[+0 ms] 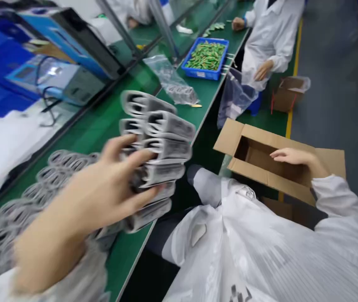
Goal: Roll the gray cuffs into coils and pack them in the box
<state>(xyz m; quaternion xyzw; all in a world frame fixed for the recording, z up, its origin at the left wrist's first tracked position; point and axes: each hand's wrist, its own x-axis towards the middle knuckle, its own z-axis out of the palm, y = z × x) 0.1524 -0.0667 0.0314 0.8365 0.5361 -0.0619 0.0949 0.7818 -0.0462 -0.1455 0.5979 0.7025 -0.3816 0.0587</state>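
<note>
My left hand (111,188) is at the near face of a stack of grey, flattened loop-shaped bundles (169,126), with its fingers and thumb closed on bundles in the middle of the stack. Motion smears the picture, and the fingertips are partly lost among the loops. More grey looped bundles (53,176) lie in rows on the green worktable (118,274), behind and below my left forearm. Over an open cardboard box (270,178), to the right of the table, hovers my right hand (298,158). Its fingers are stretched out, holding nothing.
Farther along the table are a clear plastic bag (174,82) with grey pieces and a blue tray (202,74) of small green parts. A person in white (268,37) works there. Blue-grey devices (62,79) stand left; another carton (287,94) is on the floor.
</note>
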